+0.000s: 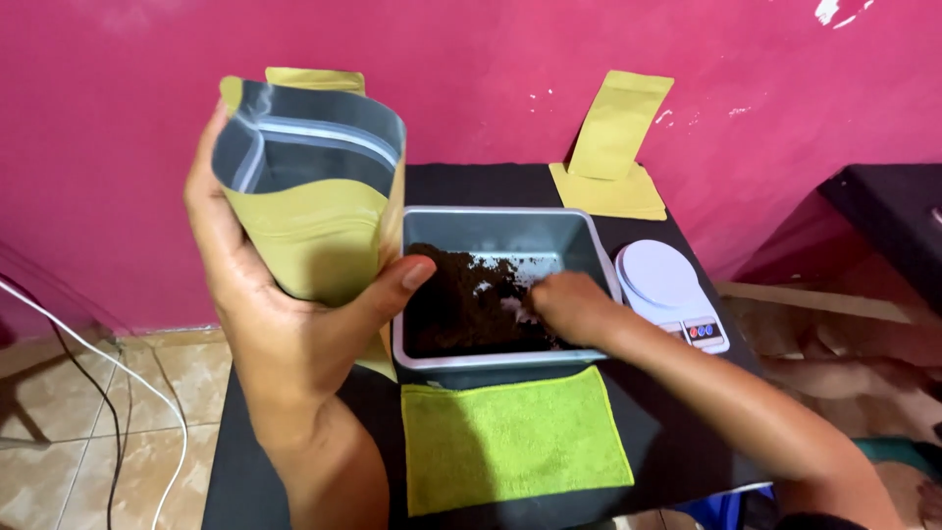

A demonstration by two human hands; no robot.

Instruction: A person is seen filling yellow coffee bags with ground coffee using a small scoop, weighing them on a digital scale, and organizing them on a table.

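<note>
Mustard-yellow stand-up pouch with silver foil lining and zip strip (314, 196) is being held up, mouth open and tilted toward the camera, above the left part of the black worktop (648, 432). Left hand (265, 304) is gripping it around the lower body, thumb pressing across the front, fingers wrapping behind.

Just beside the pouch, to its right, a grey rectangular plastic tub (500, 221) is sitting on the worktop, holding dark brown ground powder (461, 309) heaped toward its left and near side. Right hand (569, 304) is reaching down into the tub, fingers curled in the powder; what they are closing on cannot be told, as the fingertips are blurred.

A lime-green rectangular microfibre cloth (515, 442) is lying flat in front of the tub, touching its near edge. A white digital kitchen scale with round platform (667, 285) is standing just right of the tub. Behind it, flat mustard-yellow pouches (613, 177) are stacked, one leaning upright against the pink wall (491, 69)
</note>
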